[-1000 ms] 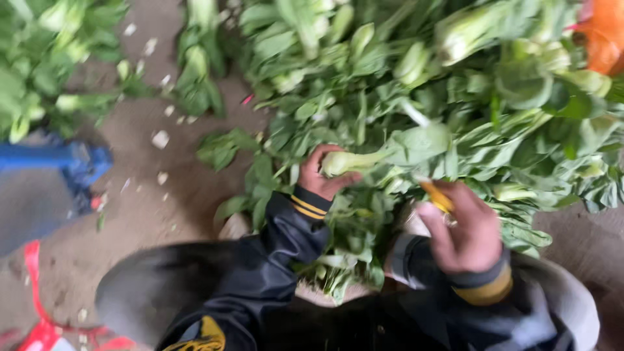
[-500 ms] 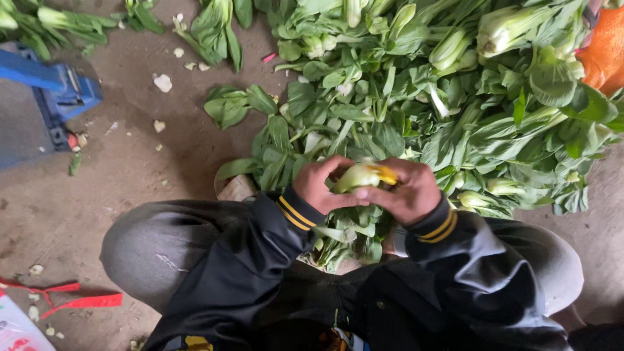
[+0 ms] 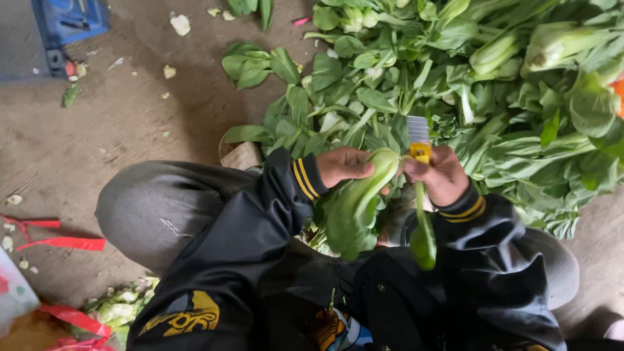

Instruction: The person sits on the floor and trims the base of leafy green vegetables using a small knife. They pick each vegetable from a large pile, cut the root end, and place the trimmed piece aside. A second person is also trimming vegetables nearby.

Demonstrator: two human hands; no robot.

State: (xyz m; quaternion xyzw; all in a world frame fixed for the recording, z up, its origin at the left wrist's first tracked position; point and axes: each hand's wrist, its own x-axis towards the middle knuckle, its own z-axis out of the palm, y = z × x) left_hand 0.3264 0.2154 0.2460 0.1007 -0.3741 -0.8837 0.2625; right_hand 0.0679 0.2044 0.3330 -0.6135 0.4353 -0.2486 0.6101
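My left hand (image 3: 343,166) grips a bok choy head (image 3: 357,198) by its pale stem, leaves hanging down toward my lap. My right hand (image 3: 442,175) holds a small knife (image 3: 418,138) with a yellow handle, blade pointing up, close against the stem end. A loose green leaf (image 3: 424,231) hangs below my right hand. Both hands meet just above my knees, in front of a big pile of bok choy (image 3: 494,84).
The pile of greens covers the ground at the top and right. A blue object (image 3: 68,23) sits at the top left. Red straps (image 3: 55,242) and trimmed leaf scraps (image 3: 123,311) lie at the lower left on the dirt floor.
My hands have lifted the bok choy and turned it so the leaves hang down. The knife blade now stands upright and a leaf hangs free from the stem.
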